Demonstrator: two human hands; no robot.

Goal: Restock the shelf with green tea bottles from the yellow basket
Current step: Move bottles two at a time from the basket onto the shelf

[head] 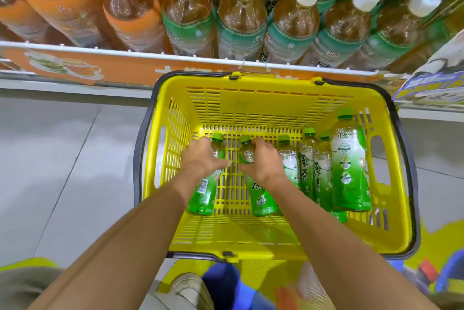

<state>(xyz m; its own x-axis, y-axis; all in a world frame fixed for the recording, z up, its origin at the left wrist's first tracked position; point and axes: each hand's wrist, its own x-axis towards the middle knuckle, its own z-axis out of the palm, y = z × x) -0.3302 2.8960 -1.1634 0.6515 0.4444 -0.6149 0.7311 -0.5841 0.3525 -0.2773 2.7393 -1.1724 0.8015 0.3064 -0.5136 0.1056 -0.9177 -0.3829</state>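
- Down inside the yellow basket (251, 98), near its left wall, a green tea bottle (204, 194) is lying flat. It is gripped by the left hand (203, 159), and the fingers (200, 145) are curled over its top part.
- Near the middle of the basket floor, a second green tea bottle (262, 199) is held by the right hand (263, 162). Its fingers (258, 144) are wrapped round the bottle just under the green cap.
- Against the right wall of the basket, four more green tea bottles (350, 171) are seen side by side, with their caps pointing to the far wall. A bit of green is seen under them, but what it is cannot be told.
- Behind the far wall of the basket, the shelf (175, 57) is packed with big bottles (241, 23) with white caps. No small green-cap bottles can be seen there, so the spot for them is not shown.
- Neither held bottle is lifted off the basket floor yet.
- The job is judged to be far from done, as at least six bottles are left in the basket. How many were put up cannot be told.
- Next, it is judged, the two held bottles must be lifted out and stood on the shelf. The rest must then be fetched the same way.
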